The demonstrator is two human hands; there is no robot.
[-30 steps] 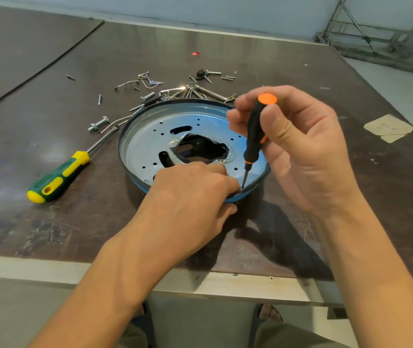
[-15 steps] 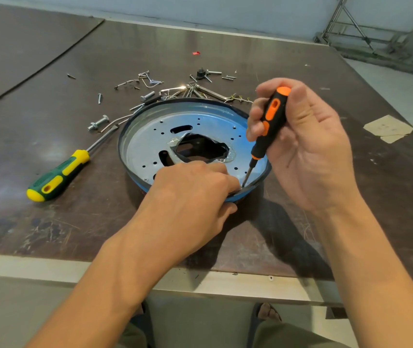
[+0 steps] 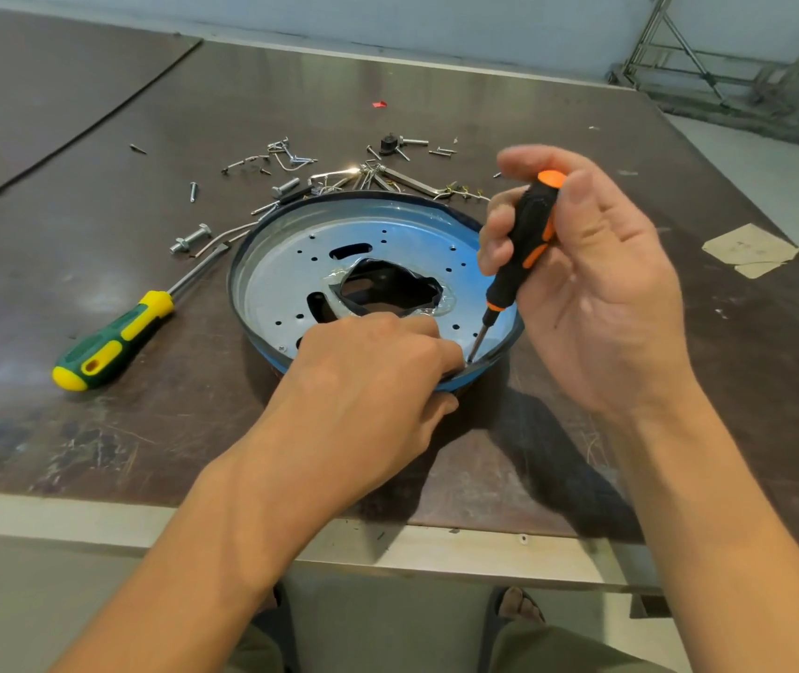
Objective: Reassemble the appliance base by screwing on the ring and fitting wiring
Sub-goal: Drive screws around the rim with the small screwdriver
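Dark brown laminate covers the table [image 3: 387, 75], on which the whole job is laid out. At its near middle the appliance base [image 3: 290, 269] is set, a round blue-tinted metal plate with a ragged central opening and many small holes. A dark ring [image 3: 232, 284] is seen seated around its edge.

The near rim of the base is gripped by the left hand [image 3: 368, 376], with the fingers curled over the inside and the thumb against the outside. Whether a screw is also pinched at the fingertips cannot be told. The right hand [image 3: 601, 284] is raised over the right side of the plate. An orange-and-black screwdriver [image 3: 528, 235] is pinched between its thumb and curled fingers. The tool is held nearly upright, with its tip set down at the near-right rim, just beside the left fingertips.

A larger green-and-yellow screwdriver [image 3: 110, 340] lies untouched to the left of the base. Beyond the base, loose screws and bolts [image 3: 285, 187] are scattered among bent wire pieces.

The task is judged to be in its early-to-middle part. The ring is in place and one fastening at the near rim appears to be driven, though the screw itself is hidden. Several holes in the plate are seen unfilled and much hardware is unused. No wiring is seen fitted to the base, so that step is judged not yet done.
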